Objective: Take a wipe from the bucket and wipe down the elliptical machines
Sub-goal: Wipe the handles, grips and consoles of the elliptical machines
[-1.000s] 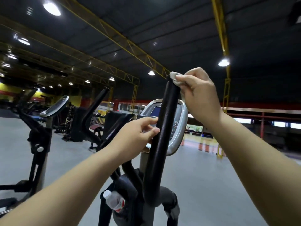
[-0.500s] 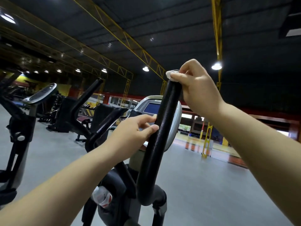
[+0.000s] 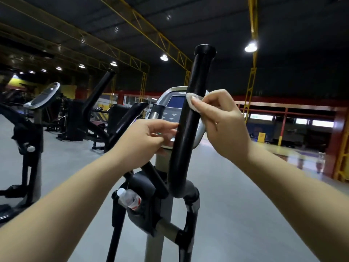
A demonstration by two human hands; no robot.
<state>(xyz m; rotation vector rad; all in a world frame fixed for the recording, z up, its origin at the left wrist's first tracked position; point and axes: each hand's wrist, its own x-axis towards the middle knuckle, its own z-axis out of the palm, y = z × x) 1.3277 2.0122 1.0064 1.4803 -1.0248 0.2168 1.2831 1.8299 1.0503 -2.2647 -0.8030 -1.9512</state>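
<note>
The big elliptical machine [image 3: 151, 248] stands right in front, on a smooth grey floor [image 3: 236, 214]. It has a grey metal post and dark, rounded plastic parts. Its long black handle bar [image 3: 188, 140] is a round tube that bends at the bottom and has a flat cap on top. The tube looks a bit shiny.

A second ago the right hand [image 3: 224, 125] was up at the cap. Now it has slid down the bar, and the cap is bare. So I think the top part is wiped and the lower part of the bar comes next.

The right hand curls round the bar and pinches the wipe [image 3: 194, 104] against it with the thumb. The left hand [image 3: 147, 140] is just beside the bar, lower down. Its fingertips are blurry, so I cannot tell if it holds the bar or only touches it.

The wipe is small, white and soft, and it is squashed flat on the tube. The bucket is not in sight.

A little clear plastic bottle [image 3: 130, 200] with a white lid leans in the holder below.
</note>
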